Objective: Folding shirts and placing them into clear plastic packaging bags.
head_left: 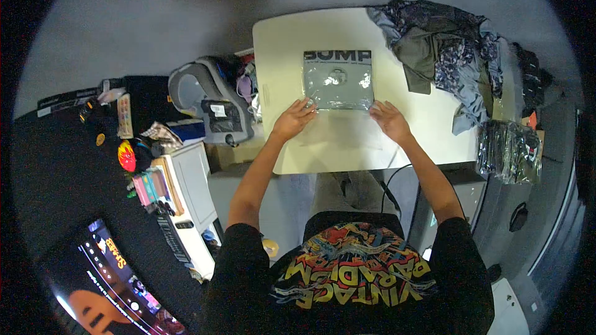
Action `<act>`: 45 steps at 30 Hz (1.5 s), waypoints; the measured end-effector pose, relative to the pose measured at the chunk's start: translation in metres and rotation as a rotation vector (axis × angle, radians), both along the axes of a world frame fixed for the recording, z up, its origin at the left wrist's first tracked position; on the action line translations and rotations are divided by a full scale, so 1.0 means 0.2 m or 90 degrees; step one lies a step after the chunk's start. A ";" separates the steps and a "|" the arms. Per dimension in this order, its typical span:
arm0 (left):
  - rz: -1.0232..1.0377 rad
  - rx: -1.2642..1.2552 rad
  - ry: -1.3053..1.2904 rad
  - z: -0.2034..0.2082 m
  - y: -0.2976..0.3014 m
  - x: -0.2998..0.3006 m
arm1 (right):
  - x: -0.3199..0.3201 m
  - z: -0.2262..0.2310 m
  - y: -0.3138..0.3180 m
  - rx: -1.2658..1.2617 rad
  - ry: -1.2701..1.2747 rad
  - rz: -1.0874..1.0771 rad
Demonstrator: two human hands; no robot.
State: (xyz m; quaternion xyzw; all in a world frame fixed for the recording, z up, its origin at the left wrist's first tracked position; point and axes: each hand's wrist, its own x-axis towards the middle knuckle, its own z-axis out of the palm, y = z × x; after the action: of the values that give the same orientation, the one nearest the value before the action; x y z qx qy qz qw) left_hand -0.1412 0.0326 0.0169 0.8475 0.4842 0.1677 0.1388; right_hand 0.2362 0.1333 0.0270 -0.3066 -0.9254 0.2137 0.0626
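Observation:
A folded grey garment point(354, 90) lies flat on the white table point(335, 158) inside a clear plastic bag point(315, 107). Dark lettering runs along its far edge, and a round mark sits near its middle. My left hand point(294, 119) is at the near left corner of the bag, its fingertips closed on the plastic. At the near right corner, my right hand point(391, 121) grips the bag in the same way. Glare on the plastic and the small size of the fingers hide the exact pinch.
Loose grey and patterned clothes point(444, 49) are heaped at the table's far right. More clear-bagged garments point(509, 152) lie at its right end. Left of the table stand a grey child car seat point(214, 102) and a white cabinet point(192, 177). A lit screen point(118, 285) is at lower left.

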 end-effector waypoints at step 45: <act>0.575 -0.336 -0.468 0.12 0.34 0.18 | -0.29 -0.01 0.27 -0.407 0.177 -0.611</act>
State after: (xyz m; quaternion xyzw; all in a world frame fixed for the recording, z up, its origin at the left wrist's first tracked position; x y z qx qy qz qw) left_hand -0.1051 0.1006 0.0400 0.3842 0.7396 0.3645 0.4155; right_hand 0.1779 0.1866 0.0242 -0.6634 -0.5563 0.4681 0.1770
